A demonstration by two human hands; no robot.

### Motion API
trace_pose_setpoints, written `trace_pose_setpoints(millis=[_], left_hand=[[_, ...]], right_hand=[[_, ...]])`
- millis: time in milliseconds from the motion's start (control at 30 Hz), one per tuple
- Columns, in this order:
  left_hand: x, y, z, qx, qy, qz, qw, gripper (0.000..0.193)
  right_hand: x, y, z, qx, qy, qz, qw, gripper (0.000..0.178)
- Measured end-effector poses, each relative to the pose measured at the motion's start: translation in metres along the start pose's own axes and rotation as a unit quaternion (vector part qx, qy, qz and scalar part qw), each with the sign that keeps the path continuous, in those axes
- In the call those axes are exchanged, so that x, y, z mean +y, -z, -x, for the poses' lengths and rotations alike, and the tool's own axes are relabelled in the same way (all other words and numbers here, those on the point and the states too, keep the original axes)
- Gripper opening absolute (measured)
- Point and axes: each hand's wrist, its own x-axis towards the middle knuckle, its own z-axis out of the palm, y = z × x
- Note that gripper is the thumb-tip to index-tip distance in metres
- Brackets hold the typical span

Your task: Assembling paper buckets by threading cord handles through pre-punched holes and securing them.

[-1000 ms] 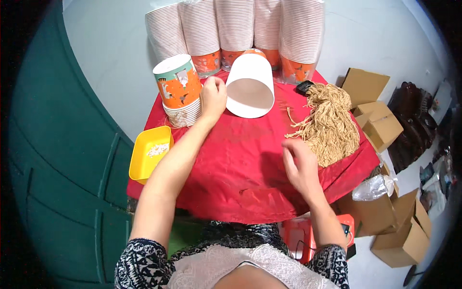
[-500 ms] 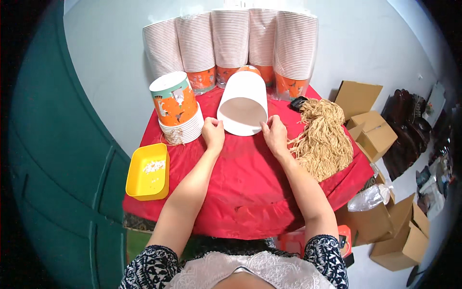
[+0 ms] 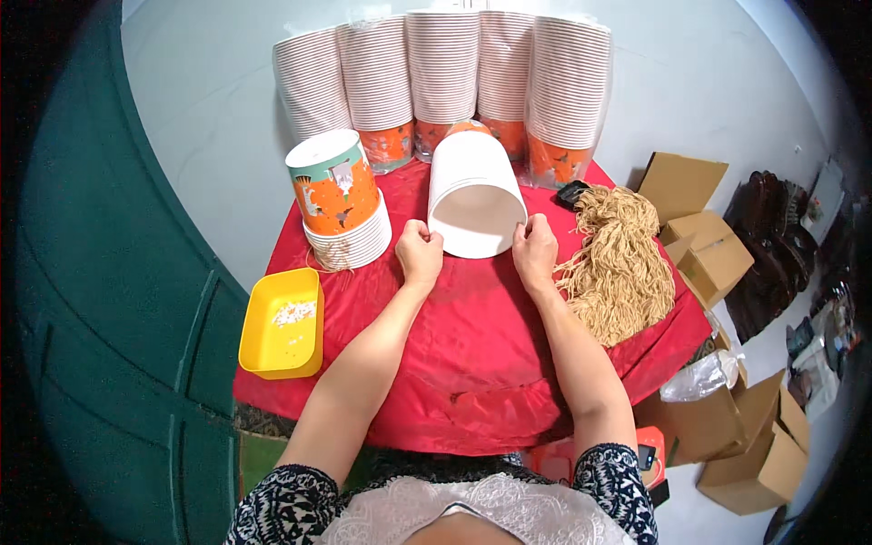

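1. Both grips are now flanking the tub's mouth: the right grip (image 3: 536, 250) is no longer hovering by the tan cord bundle (image 3: 619, 263), the left grip (image 3: 421, 259) is no longer lingering beside the printed stack (image 3: 336, 195), and the white tub (image 3: 470, 168) is sitting slightly farther right than half a second ago.
2. That tub is lying on its side on the red-clothed desk (image 3: 472, 363), its mouth facing the person; both grips appear to be pinching its rim, left and right, though the left contact is partly hiding behind the fingers.
3. Rolling is one risk — the round wall is resting on slack cloth, so uneven holding could be turning it.
4. Squeezing too hard from both sides could be bending the thin-looking rim.
5. Loose strands are trailing near the right grip; a careless sweep could be snagging them.
6. The left forearm is passing just beside the yellow bin (image 3: 257, 331) — a bump could be spilling its white bits (image 3: 293, 313).
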Motion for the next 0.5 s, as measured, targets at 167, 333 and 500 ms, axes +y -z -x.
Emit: trace_pose_setpoints(millis=[167, 333, 500], left_hand=[[-0.001, 0.003, 0.002, -0.028, 0.019, -0.008, 0.999, 0.010], [-0.002, 0.016, 0.009, -0.032, -0.002, 0.020, 0.999, 0.013], [0.062, 0.054, 0.014, -0.165, 0.117, 0.046, 0.978, 0.010]], right_hand=[[-0.001, 0.004, 0.006, -0.006, 0.034, 0.040, 0.999, 0.016], [-0.007, 0.010, 0.012, -0.079, 0.055, 0.050, 0.994, 0.019], [0.005, 0.030, 0.016, -0.160, 0.022, -0.002, 0.987, 0.032]])
